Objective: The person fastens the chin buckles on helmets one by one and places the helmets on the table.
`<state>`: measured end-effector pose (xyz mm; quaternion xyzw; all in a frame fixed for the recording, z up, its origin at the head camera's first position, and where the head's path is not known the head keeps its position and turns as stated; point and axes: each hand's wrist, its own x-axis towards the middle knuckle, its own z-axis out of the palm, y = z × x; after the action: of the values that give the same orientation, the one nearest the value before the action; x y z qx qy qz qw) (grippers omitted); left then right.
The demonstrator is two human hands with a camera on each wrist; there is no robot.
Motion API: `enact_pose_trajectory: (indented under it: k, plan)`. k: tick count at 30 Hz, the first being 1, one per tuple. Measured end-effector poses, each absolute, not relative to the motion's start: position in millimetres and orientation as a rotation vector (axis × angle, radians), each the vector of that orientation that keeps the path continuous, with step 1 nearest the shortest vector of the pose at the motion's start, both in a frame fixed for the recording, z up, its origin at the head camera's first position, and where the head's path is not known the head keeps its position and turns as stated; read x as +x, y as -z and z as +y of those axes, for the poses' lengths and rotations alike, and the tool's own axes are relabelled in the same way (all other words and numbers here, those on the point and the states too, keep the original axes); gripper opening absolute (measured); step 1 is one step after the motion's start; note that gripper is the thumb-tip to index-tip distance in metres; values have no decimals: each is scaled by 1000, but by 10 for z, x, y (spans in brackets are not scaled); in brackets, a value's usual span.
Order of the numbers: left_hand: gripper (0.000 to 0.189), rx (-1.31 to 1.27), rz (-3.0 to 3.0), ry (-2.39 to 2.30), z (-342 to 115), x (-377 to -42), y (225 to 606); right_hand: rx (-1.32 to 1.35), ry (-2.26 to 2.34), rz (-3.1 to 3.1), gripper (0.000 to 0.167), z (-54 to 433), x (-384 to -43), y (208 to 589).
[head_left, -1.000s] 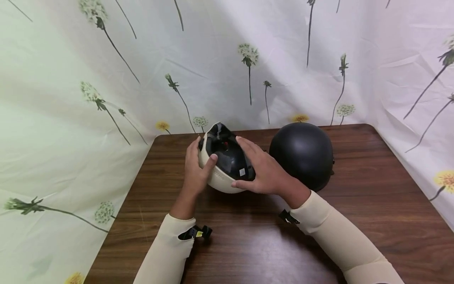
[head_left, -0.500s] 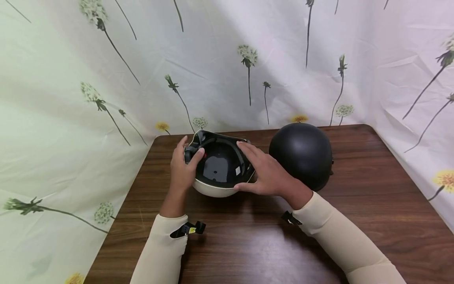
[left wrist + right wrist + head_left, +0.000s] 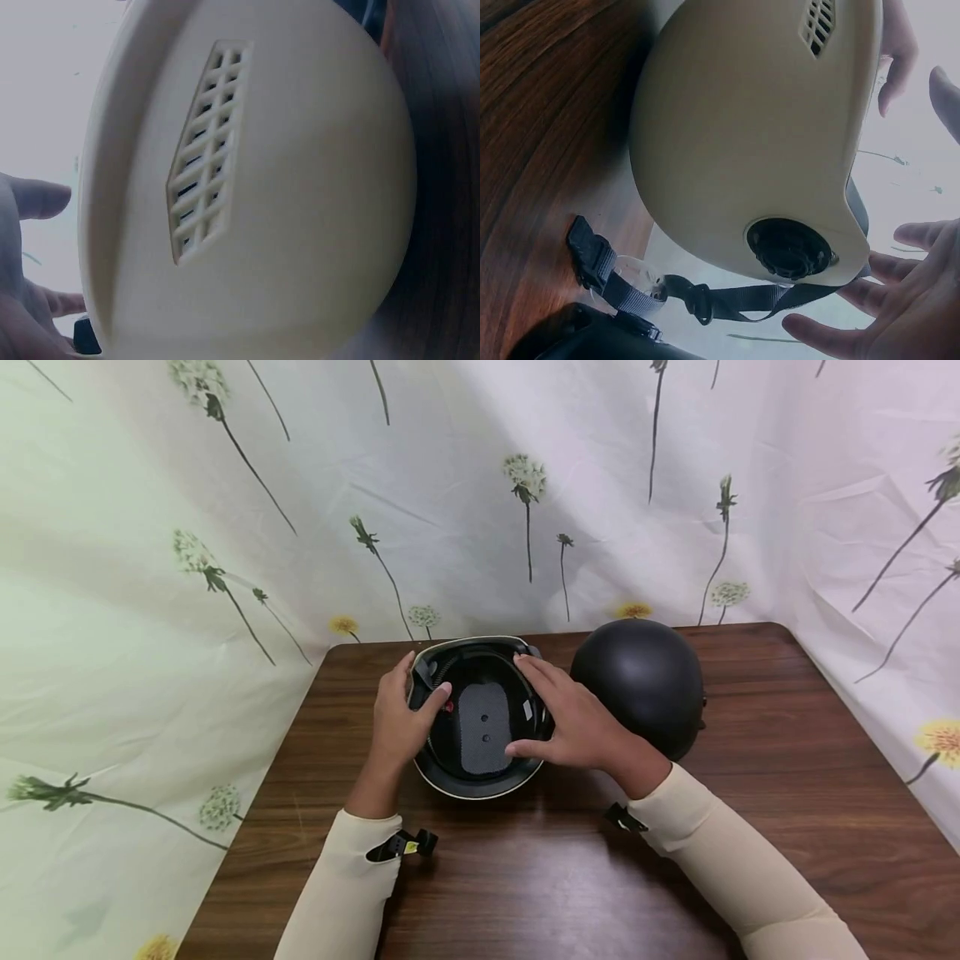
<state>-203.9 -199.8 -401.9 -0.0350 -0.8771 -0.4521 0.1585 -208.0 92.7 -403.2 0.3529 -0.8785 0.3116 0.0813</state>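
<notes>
A cream helmet (image 3: 480, 789) with a black lining sits upside down in the middle of the head view, its hollow facing up. My left hand (image 3: 401, 714) holds its left rim, thumb over the inside and fingers along the outside. At the right rim is my right hand (image 3: 581, 718), fingers spread and fairly straight, fingertips at the edge, thumb reaching over the opening. The right wrist view shows a round black side knob (image 3: 787, 247) and a dangling black chin strap (image 3: 742, 298) with a buckle. A grille vent (image 3: 206, 154) marks the shell in the left wrist view.
A matte black helmet (image 3: 637, 685) stands dome up on the brown wooden table (image 3: 510, 893), close behind my right hand. Behind the table hangs a white flowered cloth (image 3: 465, 510), which also runs along both sides.
The cream helmet has turned and tipped between my hands, so its opening now faces up toward me. My left hand shifted left and then slightly back; the black helmet stayed put.
</notes>
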Motion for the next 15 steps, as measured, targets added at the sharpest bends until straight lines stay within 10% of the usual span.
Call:
enact_pose_trajectory:
  k: [15]
  plan:
    - [75, -337, -2500, 769, -1963, -2221, 4269, 1017, -1102, -2674, 118, 1034, -2087, 4075]
